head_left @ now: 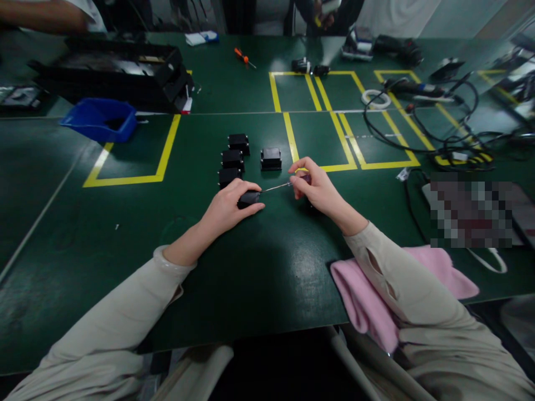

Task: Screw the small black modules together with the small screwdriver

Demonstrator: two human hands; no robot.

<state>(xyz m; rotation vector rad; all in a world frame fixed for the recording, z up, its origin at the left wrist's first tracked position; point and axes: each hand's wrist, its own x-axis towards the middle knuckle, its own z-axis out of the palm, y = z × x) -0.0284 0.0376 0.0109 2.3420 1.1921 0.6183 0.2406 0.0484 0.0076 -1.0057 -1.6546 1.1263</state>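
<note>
My left hand (pixel 229 209) is closed around a small black box-shaped part (pixel 249 199), thumb on the near side and fingers on the far side. In my right hand (pixel 315 186) is a screwdriver (pixel 277 187), held by its handle; its thin shaft points left and the tip meets the right end of that part. Just beyond my left hand stand more black parts of the same kind: one black part (pixel 229 177) close to the fingers, another black part (pixel 232 159) behind it, and a third black part (pixel 238 142) farther back. A separate black part (pixel 271 158) stands to their right.
A blue bin (pixel 102 120) and stacked black trays (pixel 121 72) are at the left. An orange screwdriver (pixel 242 56) lies at the back. Looped black cables (pixel 418 142) spread over the right side. A pink cloth (pixel 363 295) lies under my right forearm. People are across the table.
</note>
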